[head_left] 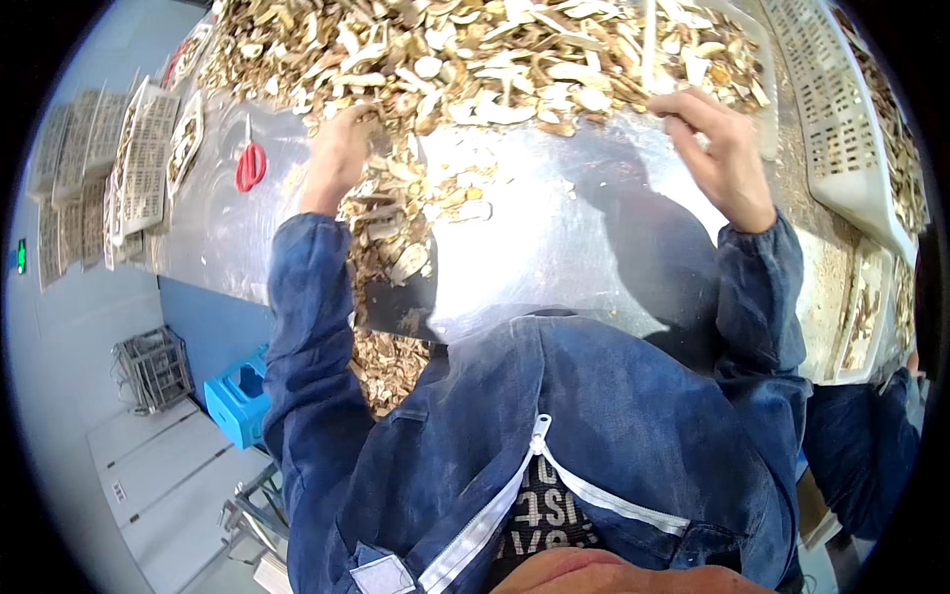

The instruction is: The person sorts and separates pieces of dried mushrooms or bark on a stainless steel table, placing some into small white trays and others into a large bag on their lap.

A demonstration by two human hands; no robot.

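Note:
A broad heap of dried mushroom slices [475, 69] covers the far part of a shiny metal table [554, 218]. My left hand [339, 153] is at the heap's near left edge, its fingertips bent among the slices and partly lost to view. Beside that wrist, a strip of slices [396, 223] runs from the heap toward the table's near edge. On the right, my right hand [724, 148] reaches to the heap's near edge. Its index finger touches slices by the white tray rim [649, 49], with the thumb apart and nothing visible between them.
Red-handled scissors [250, 166] lie left of my left hand. White perforated baskets [148, 148] stand at the far left, another basket [836, 109] at the right. More slices [391, 371] sit below the table's near edge. A blue stool [237, 401] and another person's sleeve [861, 445] show lower down.

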